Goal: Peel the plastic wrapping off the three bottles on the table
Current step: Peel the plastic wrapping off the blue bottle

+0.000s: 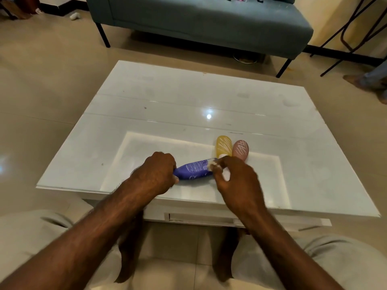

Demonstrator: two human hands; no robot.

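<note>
Well beyond both hands, beige tiled floor [41, 80] and a grey-blue sofa [199, 21] on thin black legs. Farther out on the right hand's side, a black metal frame [351, 28] and, by the picture's edge, another person's foot [364, 80]. Directly under the hands, a glossy white table [188, 97], with a lamp's glare on the top ahead of the fingers. Below the wrists, 2 knees in pale shorts [31, 237].

Left hand [156, 174] curled tight round 1 end of the purple bottle [193, 170], fingers wrapped over it. Right hand [236, 178] at the other end, fingertips pinching a whitish scrap of plastic wrapping [212, 164] by the neck. Slightly blurred there, exact fingers unclear.

Purple bottle lying on its side between the 2 hands, reaching from one to the other, low over the near part of the table. Cannot tell whether touching the top. White print on the purple label, facing up.

Just beyond the right hand's knuckles, 2 more bottles lying side by side, close together. Yellow bottle [223, 146] nearer the left hand, pink bottle [240, 149] on the outer side. Both with rounded ends pointing away from the hands and pale scribbled lines across them. Yellow bottle's white cap end just beside the right hand's fingertips.
</note>
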